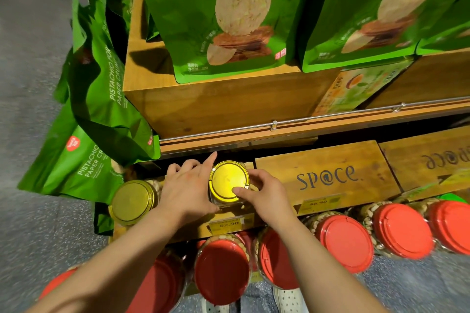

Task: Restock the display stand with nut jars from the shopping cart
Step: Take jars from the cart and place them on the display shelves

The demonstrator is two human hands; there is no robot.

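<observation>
A clear nut jar with a yellow lid point(226, 180) stands on the middle wooden tier of the display stand point(229, 230). My left hand point(187, 189) presses against its left side with fingers spread. My right hand point(264, 194) grips its right side, thumb lying on the lid. A second yellow-lidded jar point(132, 202) stands to the left on the same tier, apart from my hands. Several red-lidded nut jars point(222, 270) line the lowest tier below my forearms. The shopping cart is out of view.
A wooden crate marked "sp@ce" point(328, 179) sits right of the held jar. Green pistachio snack bags point(223, 15) fill the upper shelf and hang at the stand's left corner point(101, 109). Yellow price tags point(227, 223) front the tier. Grey floor lies left.
</observation>
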